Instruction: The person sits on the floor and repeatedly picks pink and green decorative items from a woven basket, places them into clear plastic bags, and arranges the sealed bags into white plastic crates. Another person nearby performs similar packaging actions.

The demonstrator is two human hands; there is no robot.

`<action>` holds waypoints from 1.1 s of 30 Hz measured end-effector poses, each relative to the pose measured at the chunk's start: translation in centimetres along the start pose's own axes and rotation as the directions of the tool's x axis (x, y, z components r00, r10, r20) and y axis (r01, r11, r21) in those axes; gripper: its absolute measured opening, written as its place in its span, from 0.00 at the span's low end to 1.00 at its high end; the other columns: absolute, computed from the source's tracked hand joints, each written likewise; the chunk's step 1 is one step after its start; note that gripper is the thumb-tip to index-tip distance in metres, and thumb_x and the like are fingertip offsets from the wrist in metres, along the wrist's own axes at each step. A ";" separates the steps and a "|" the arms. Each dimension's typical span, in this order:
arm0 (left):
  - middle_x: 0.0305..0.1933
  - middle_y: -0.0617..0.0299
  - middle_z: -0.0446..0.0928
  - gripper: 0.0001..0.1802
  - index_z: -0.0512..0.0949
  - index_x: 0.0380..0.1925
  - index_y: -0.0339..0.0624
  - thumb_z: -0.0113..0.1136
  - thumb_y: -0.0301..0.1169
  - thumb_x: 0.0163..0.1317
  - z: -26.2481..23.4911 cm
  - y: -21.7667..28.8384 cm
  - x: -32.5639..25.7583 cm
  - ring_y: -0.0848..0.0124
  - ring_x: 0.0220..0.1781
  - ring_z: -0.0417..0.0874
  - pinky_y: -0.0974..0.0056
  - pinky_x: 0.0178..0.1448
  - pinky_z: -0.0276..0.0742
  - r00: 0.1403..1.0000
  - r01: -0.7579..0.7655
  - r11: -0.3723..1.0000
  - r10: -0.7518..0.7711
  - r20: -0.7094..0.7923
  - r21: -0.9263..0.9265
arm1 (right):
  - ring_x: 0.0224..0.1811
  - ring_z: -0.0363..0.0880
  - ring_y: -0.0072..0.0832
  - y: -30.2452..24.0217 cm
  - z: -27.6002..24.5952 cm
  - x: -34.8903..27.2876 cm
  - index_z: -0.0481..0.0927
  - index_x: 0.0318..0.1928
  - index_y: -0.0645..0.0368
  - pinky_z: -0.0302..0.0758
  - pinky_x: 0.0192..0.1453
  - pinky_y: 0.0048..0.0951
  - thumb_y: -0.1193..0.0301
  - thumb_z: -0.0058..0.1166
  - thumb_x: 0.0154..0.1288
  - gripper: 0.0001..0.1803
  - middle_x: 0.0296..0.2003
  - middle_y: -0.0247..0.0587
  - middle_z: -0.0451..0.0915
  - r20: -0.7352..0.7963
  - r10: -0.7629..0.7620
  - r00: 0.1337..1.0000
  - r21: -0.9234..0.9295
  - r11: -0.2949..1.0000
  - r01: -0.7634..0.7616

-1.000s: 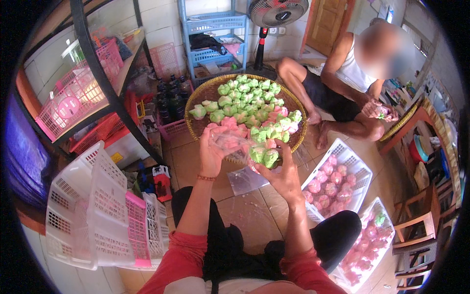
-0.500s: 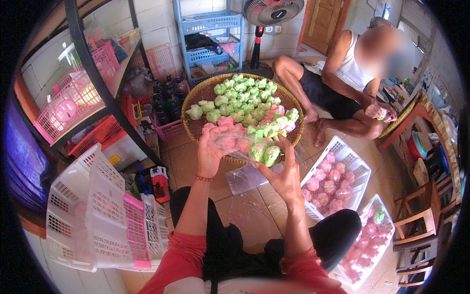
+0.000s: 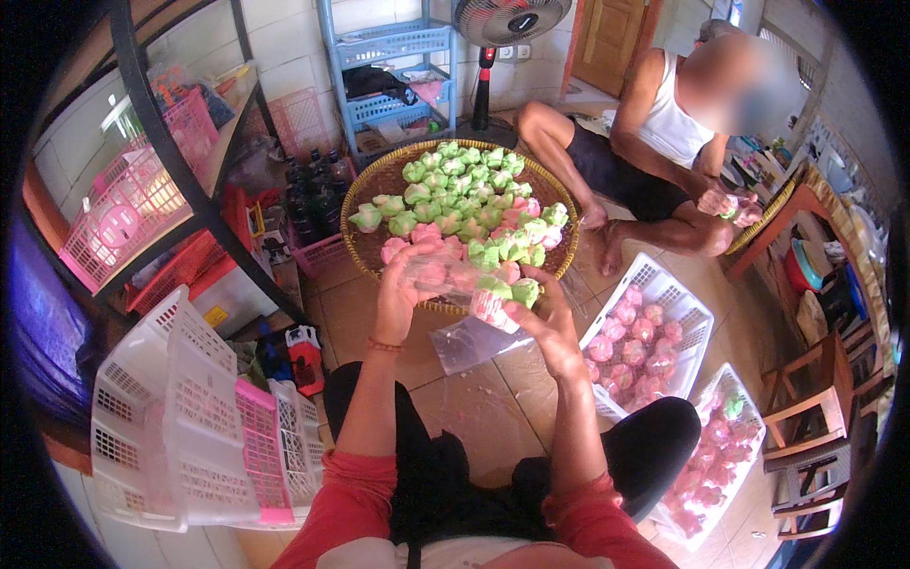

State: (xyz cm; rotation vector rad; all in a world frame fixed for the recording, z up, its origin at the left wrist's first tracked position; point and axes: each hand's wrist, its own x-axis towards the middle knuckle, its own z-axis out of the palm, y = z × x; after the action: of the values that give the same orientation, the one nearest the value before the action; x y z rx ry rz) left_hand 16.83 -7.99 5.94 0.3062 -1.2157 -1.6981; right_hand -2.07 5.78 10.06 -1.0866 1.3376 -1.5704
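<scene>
My left hand (image 3: 406, 284) is raised in front of me, holding a clear plastic wrapper (image 3: 441, 275) by its top. My right hand (image 3: 538, 318) grips a pink cake in a paper cup (image 3: 491, 305) at the wrapper's lower right. Just behind both hands sits a round woven tray (image 3: 374, 185) heaped with several green and pink cakes. A loose clear plastic bag (image 3: 466, 341) lies on the tiled floor under my hands.
Two white baskets of wrapped pink cakes (image 3: 645, 332) (image 3: 716, 465) stand at my right. A stack of white and pink baskets (image 3: 190, 417) stands at my left. Another person (image 3: 664, 142) sits behind the tray. A metal shelf (image 3: 161, 171), blue rack (image 3: 389, 66) and fan (image 3: 502, 28) stand behind.
My right hand has come up from lower down to meet the wrapper, bringing the pink cake with it. The left hand stays almost in place.
</scene>
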 end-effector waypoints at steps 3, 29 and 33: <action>0.59 0.53 0.73 0.29 0.70 0.56 0.39 0.34 0.51 0.71 -0.1 -0.1 -0.1 0.57 0.58 0.77 0.44 0.56 0.78 0.997 0.052 0.998 -0.050 -0.058 0.039 | 0.64 0.66 0.38 0.8 -0.9 0.4 0.59 0.66 0.64 0.61 0.68 0.35 0.66 0.67 0.56 0.42 0.61 0.50 0.69 0.137 0.058 0.989 0.367 0.924 -0.105; 0.61 0.54 0.70 0.30 0.70 0.57 0.40 0.36 0.53 0.71 0.0 -1.6 0.2 0.59 0.64 0.71 0.47 0.52 0.82 0.964 0.262 0.950 -0.264 -0.013 0.169 | 0.62 0.70 0.36 1.3 -2.6 -0.9 0.60 0.67 0.63 0.65 0.66 0.37 0.66 0.65 0.59 0.40 0.59 0.49 0.70 0.043 0.044 0.998 0.375 0.925 -0.057; 0.61 0.54 0.69 0.31 0.70 0.58 0.39 0.37 0.54 0.71 1.2 -1.4 0.0 0.59 0.64 0.71 0.51 0.52 0.82 0.952 0.221 0.943 -0.265 0.155 0.250 | 0.60 0.71 0.35 -0.1 -3.1 -2.5 0.59 0.67 0.65 0.68 0.64 0.35 0.69 0.64 0.60 0.39 0.61 0.50 0.69 -0.039 -0.052 0.998 0.129 0.990 0.057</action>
State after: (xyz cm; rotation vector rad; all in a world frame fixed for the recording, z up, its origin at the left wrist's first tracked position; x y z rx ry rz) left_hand 15.20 -7.31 5.38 0.4623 -1.5728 -1.8306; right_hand -4.19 9.13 9.63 -1.0271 1.2187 -1.6995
